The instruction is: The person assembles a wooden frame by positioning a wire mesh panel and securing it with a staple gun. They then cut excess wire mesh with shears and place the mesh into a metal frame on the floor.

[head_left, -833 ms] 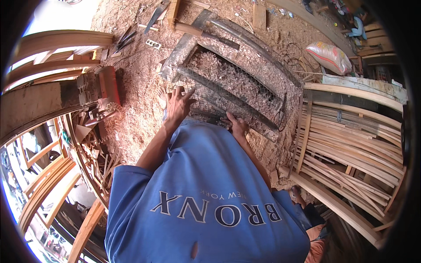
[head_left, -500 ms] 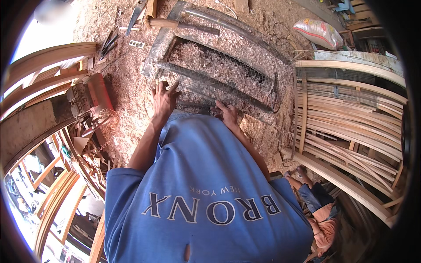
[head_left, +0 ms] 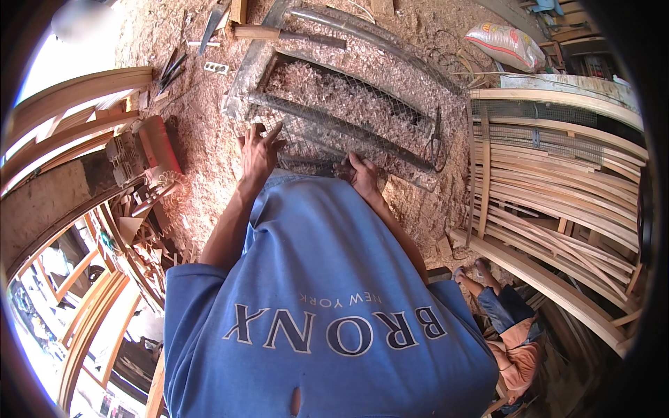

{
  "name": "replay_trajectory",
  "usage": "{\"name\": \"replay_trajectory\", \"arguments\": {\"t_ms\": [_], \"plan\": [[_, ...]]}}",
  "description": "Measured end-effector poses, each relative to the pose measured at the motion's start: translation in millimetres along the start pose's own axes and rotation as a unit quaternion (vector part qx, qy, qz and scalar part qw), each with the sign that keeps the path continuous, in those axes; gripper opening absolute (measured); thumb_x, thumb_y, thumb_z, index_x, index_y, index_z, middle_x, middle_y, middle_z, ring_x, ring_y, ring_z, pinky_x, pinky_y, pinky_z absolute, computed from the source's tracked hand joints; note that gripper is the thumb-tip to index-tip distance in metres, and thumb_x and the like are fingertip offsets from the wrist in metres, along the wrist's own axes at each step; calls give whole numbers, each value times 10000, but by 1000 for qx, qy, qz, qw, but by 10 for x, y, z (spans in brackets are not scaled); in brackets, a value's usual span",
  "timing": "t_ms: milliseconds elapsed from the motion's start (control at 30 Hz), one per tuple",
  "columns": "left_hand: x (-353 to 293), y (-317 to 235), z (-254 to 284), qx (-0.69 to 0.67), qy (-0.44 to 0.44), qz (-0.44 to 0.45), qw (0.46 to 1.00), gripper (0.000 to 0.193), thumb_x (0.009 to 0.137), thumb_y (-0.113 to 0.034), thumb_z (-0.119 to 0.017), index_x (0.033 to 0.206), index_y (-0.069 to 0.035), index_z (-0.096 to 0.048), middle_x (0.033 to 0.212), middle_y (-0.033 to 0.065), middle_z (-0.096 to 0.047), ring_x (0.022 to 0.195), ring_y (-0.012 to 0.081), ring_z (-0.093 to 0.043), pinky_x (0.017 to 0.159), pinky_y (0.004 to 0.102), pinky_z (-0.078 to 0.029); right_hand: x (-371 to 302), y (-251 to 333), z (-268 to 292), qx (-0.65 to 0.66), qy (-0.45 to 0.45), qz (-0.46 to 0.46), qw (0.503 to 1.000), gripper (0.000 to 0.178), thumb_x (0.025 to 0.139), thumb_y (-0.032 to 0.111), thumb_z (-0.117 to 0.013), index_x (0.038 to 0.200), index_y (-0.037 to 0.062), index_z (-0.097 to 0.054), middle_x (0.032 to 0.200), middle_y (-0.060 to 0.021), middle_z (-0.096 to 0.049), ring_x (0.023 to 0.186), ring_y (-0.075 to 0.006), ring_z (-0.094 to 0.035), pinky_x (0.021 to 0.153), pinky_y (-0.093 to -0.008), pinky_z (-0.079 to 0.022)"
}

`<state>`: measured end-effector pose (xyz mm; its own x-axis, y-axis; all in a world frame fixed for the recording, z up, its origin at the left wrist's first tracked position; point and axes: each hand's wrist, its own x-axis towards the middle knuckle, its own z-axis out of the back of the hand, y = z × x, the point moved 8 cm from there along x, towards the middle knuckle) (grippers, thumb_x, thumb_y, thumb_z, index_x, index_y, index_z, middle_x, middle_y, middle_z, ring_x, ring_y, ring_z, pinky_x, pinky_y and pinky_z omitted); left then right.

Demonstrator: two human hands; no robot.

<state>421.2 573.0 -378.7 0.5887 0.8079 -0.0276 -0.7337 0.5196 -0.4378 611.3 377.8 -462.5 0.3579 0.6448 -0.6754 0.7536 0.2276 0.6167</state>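
Before me lies a dark frame with wire mesh stretched over its bars, amid wood shavings. My left hand rests on the near left corner of the mesh, its fingers apart, some bent and one stretched out. At the near edge, my right hand is closed with thumb and fingers at the mesh border; its fingertips are partly hidden. A dark tool with two thin handles, perhaps pliers, lies at the frame's right end. Across the far left corner rests a wooden-handled tool with a dark blade.
A saw and a white socket strip lie at the far left. Beside them stands a red-sided machine. Stacked wooden strips fill the right, below a full sack. Another person is at the lower right.
My right hand has shifted slightly right, its thumb and fingers drawn closer together at the mesh edge. The left hand stays nearly in place. The view has moved slightly.
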Motion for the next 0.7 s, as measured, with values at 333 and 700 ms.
{"name": "replay_trajectory", "arguments": {"t_ms": [333, 700], "plan": [[7, 21, -18, -7, 12, 11, 1000, 403, 868, -335, -664, 1262, -250, -659, 1115, 159, -576, 1108, 274, -524, 912, 459, -322, 11, -37, 46, 16, -23, -20, 999, 199, 988, 226, -559, 982, 27, -572, 834, -89, -619, 768, -253, -707, 605, -377, -621], [7, 56, -35, -26, 16, 11, 999, 391, 877, -356, -652, 1253, -251, -666, 1132, 166, -561, 1110, 286, -523, 913, 470, -330, -31, 6, 2, 33, 21, -37, 999, 222, 932, 148, -650, 1038, -37, -587, 901, -166, -677, 744, -250, -708, 610, -343, -622]]}}
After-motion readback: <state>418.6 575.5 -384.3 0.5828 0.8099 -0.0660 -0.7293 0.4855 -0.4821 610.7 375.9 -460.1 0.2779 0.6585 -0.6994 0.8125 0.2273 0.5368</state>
